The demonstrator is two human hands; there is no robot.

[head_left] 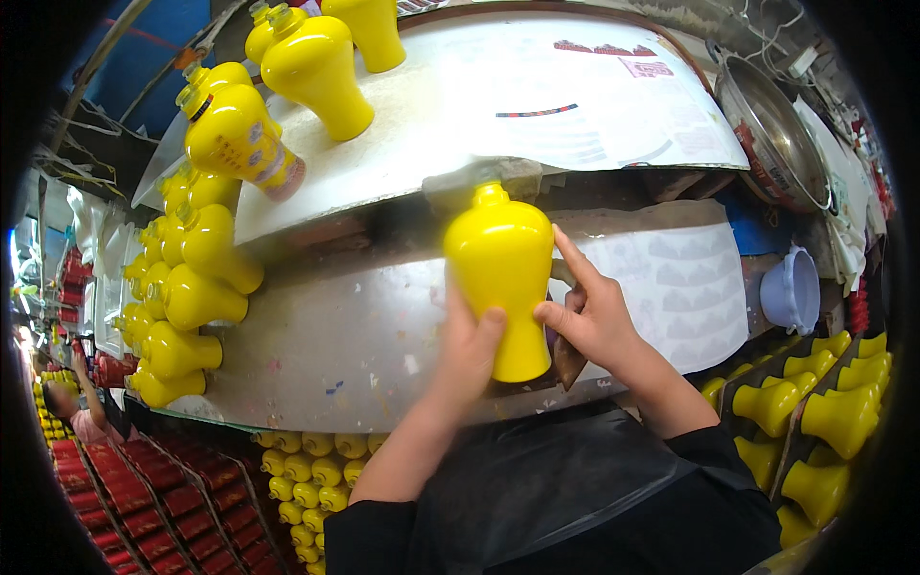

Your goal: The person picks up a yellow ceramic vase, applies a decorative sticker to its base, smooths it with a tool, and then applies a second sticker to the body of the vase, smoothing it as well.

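A glossy yellow bottle (500,259) with broad shoulders, a narrow waist and a short neck stands out in front of me, roughly upright. My left hand (467,347) grips its lower left side, thumb on the front, the fingers partly blurred and hidden behind. On the other side, my right hand (594,311) holds it with the thumb at the waist and the index finger along the shoulder. A brown pointed piece (568,362) shows below the right palm; its kind and whether it is held cannot be made out.
A white-covered raised board (431,125) carries a decorated yellow bottle (240,144) and several plain ones (316,77). More yellow bottles (196,297) crowd the metal table's (316,355) left end. Printed sheets (690,287), a metal basin (776,134), a lavender bucket (791,290) and racked bottles (815,412) lie right.
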